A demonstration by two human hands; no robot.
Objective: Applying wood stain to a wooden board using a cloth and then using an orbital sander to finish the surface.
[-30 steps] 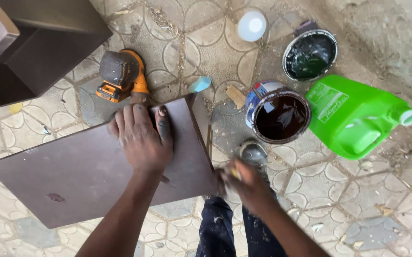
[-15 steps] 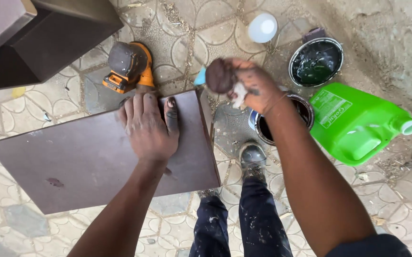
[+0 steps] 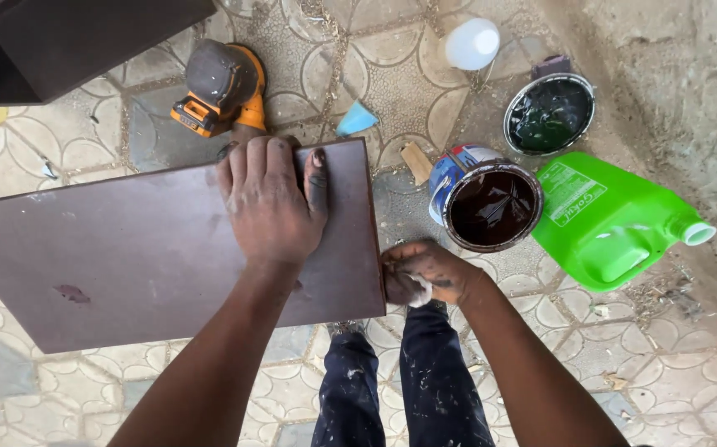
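Note:
A dark brown board (image 3: 127, 248) lies across my lap, above the patterned paving. My left hand (image 3: 271, 199) presses flat on its top face near the right end, fingers spread toward the far edge. At the board's right edge my right hand (image 3: 421, 273) is closed around a stained whitish rag (image 3: 415, 290) and touches that edge. Just right of this hand stands an open can of dark brown stain (image 3: 493, 207).
An orange and grey sander (image 3: 218, 87) sits beyond the board. A second open can with dark green liquid (image 3: 549, 112), a bright green jug (image 3: 611, 219) on its side, a white bottle (image 3: 472, 43) and a dark cabinet (image 3: 77, 41) surround me.
My right hand came down from above the stain can to the board's right edge with the rag. The left hand stayed flat on the board.

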